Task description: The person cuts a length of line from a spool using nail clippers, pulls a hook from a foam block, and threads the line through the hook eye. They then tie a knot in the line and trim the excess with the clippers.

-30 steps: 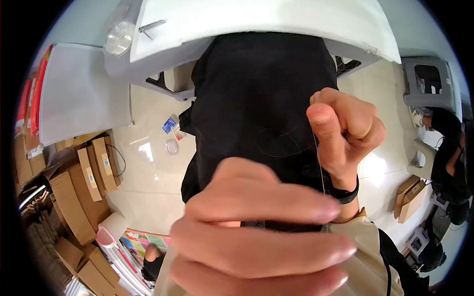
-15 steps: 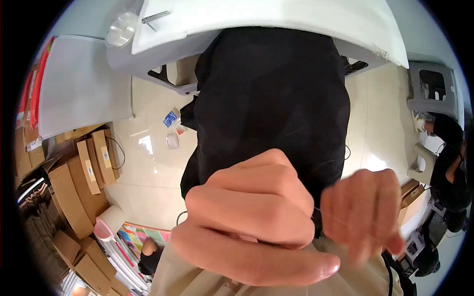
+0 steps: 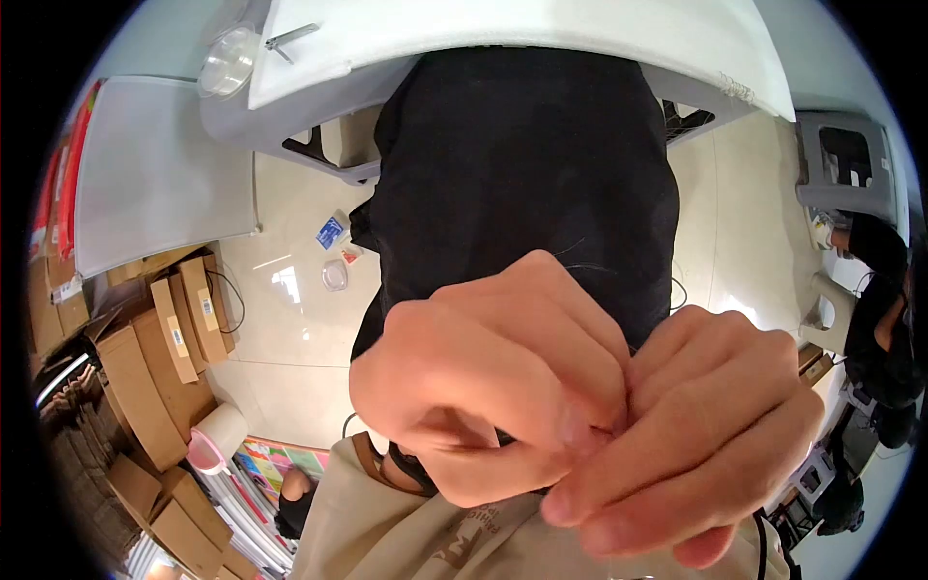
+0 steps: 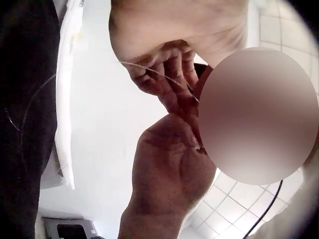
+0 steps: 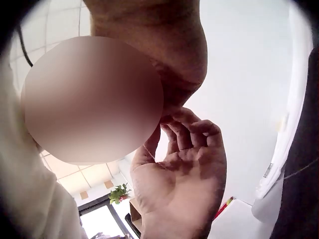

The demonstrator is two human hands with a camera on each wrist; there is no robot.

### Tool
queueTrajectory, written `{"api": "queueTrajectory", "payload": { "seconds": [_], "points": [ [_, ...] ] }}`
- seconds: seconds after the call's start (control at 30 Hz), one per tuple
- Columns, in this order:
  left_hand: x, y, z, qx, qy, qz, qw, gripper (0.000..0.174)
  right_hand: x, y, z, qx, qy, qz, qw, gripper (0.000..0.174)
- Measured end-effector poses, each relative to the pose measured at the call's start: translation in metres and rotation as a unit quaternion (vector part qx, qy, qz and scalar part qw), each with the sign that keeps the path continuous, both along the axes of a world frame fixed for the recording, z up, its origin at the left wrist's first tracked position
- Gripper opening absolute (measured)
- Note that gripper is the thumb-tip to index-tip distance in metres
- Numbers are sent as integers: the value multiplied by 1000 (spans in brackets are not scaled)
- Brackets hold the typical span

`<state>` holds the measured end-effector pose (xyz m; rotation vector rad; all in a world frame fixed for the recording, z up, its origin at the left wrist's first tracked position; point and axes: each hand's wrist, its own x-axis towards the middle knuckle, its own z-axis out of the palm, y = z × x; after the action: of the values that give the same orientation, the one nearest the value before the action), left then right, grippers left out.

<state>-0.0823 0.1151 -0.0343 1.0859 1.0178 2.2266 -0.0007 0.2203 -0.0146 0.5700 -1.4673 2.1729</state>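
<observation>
Both hands meet above my lap in the head view, their fingertips close together. My left hand (image 3: 493,377) is curled, with thumb and forefinger pinched at the meeting point. A thin pale thread (image 4: 164,75) crosses its palm side and runs to those fingertips in the left wrist view. From the right, my right hand (image 3: 706,425) pinches at the same spot, its other fingers extended over the left fingertips. Whatever lies right between the pinching tips is hidden. Behind the hands spreads a black cloth (image 3: 522,174), with fine thread ends showing faintly on it.
A white-topped table (image 3: 541,21) stands ahead, bearing a small metal clipper (image 3: 290,39); loose threads (image 3: 737,89) hang at its right edge. A clear plastic cup (image 3: 229,63) is at its left corner. Cardboard boxes (image 3: 145,406) lean at left, and a grey stool (image 3: 846,164) stands at right.
The right hand has dropped from beside the black cloth and come in to meet the left hand. The left hand's spread fingers have curled in, and the hand has risen slightly.
</observation>
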Motion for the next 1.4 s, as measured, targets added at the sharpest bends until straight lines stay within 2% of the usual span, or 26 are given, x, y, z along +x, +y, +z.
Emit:
{"api": "queueTrajectory", "payload": {
  "seconds": [0.2,0.33,0.47,0.57,0.6,0.7,0.77,0.87,0.97,1.0,1.03,1.07,1.1,1.17,1.2,1.27,1.33,1.4],
  "points": [
    [-8,-5,-1,-14,14,0,1000,18,-1,1,7,116,13,-88,989,39],
    [-19,-14,2,-16,78,-19,997,24,-13,9,-1,101,56,-73,991,45],
    [-21,-32,7,-21,117,33,992,28,-14,15,-10,77,78,-79,991,51],
    [-8,-36,19,-77,109,80,988,19,-24,6,-23,125,206,-204,949,51],
    [1,-42,26,-110,99,85,985,18,-22,6,-22,156,205,-233,938,51],
    [11,-33,35,-123,158,130,971,23,-3,-4,-24,174,116,-358,910,48],
    [1,-32,32,-59,222,93,969,24,0,-8,-21,169,50,-403,898,46],
    [-15,-29,26,38,311,38,949,30,-2,-9,-13,182,-4,-392,902,45],
    [-5,-19,28,14,278,65,958,19,2,-10,-11,190,-36,-382,903,46],
    [8,-29,48,-109,207,65,970,14,2,-12,-11,188,-44,-390,900,47],
    [13,-30,53,-169,176,71,967,13,1,-13,-11,182,-44,-403,896,46],
    [18,-31,58,-229,144,74,960,13,0,-14,-12,176,-44,-415,891,46],
    [19,-29,58,-227,157,84,958,14,-3,-15,-13,166,-36,-432,886,45],
    [11,-25,48,-121,248,88,957,13,-7,-7,-18,152,4,-363,919,45],
    [-3,-21,31,-16,323,79,943,14,-7,7,-23,147,37,-273,950,46],
    [-12,-20,21,90,400,83,908,14,-4,15,-31,76,73,-91,990,48],
    [-14,-21,21,94,411,108,901,11,-1,15,-36,-21,89,86,992,47],
    [-13,-21,21,99,408,127,899,12,0,16,-32,-80,93,254,960,44]
  ]
}}
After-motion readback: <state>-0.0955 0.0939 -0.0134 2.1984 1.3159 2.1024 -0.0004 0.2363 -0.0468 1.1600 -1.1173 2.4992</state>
